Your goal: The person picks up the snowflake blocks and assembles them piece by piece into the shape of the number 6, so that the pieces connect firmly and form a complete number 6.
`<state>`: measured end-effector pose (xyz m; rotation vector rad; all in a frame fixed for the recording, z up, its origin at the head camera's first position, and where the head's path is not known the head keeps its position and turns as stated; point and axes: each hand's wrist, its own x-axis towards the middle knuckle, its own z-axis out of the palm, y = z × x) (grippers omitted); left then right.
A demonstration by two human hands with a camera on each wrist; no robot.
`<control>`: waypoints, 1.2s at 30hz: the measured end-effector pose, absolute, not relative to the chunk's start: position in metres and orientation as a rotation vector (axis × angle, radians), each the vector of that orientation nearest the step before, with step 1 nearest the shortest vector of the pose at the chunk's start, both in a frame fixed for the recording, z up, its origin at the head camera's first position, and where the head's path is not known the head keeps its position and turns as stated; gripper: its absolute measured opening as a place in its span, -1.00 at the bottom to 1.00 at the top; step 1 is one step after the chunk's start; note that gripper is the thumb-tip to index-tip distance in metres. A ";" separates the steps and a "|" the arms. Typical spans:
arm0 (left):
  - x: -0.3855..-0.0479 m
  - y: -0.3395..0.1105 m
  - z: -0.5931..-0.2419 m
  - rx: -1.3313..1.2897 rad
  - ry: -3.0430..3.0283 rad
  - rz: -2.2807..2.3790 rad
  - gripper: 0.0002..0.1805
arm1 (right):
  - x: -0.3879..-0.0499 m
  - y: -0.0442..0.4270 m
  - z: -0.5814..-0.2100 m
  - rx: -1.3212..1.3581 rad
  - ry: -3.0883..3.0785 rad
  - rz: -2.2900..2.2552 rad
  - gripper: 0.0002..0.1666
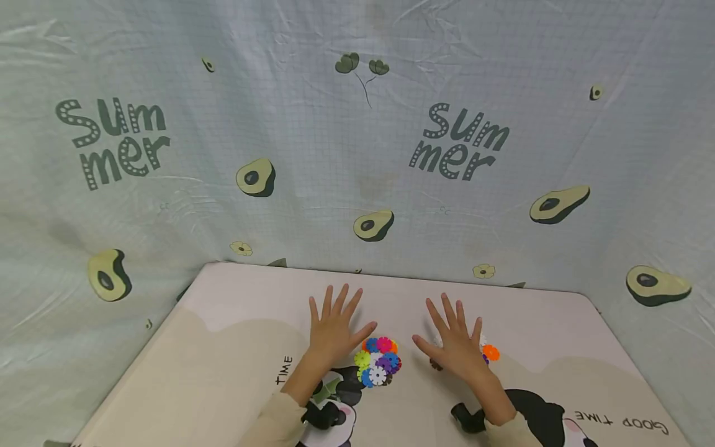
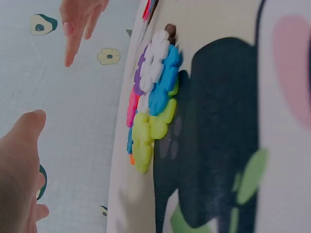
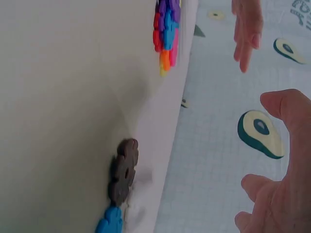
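Observation:
Both hands are held up over the table with fingers spread, holding nothing. In the head view the left hand (image 1: 332, 335) is just left of a pile of colourful notched discs (image 1: 378, 361). The right hand (image 1: 458, 351) hovers over a second group of discs, partly hiding it; an orange disc (image 1: 491, 352) shows at its right side. The left wrist view shows the pile (image 2: 154, 73) close up, with the left hand (image 2: 22, 165) beside it. In the right wrist view a brown disc (image 3: 123, 171) and a blue disc (image 3: 111, 221) lie near the right hand (image 3: 282, 165).
The table (image 1: 223, 360) has printed pandas and lettering. Behind it hangs a pale curtain (image 1: 313, 124) printed with avocados and words. Black straps with dark wrist devices (image 1: 324, 415) are on both wrists.

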<state>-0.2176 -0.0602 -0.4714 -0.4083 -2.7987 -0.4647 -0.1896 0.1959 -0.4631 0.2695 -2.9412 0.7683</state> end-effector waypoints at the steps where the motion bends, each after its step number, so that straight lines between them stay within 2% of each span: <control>1: -0.216 -0.061 -0.473 -0.415 -2.792 -0.466 -0.16 | -0.188 0.194 -0.464 0.277 -2.940 0.774 0.01; 9: -0.205 -0.061 -0.482 -0.489 -2.748 -0.413 -0.20 | -0.179 0.184 -0.474 0.391 -2.872 0.728 -0.02; 15: -0.197 -0.061 -0.489 -0.694 -2.668 -0.326 -0.27 | -0.174 0.177 -0.478 0.476 -2.842 0.881 -0.04; 23: -0.191 -0.062 -0.493 -0.822 -2.754 -0.557 -0.32 | -0.170 0.172 -0.480 0.604 -2.832 1.068 -0.05; 28: -0.187 -0.061 -0.497 -0.826 -2.761 -0.621 -0.37 | -0.170 0.169 -0.486 0.632 -2.862 1.184 -0.22; 36: -0.188 -0.063 -0.503 -0.956 -2.740 -0.763 -0.42 | -0.179 0.163 -0.492 0.852 -2.830 1.216 -0.43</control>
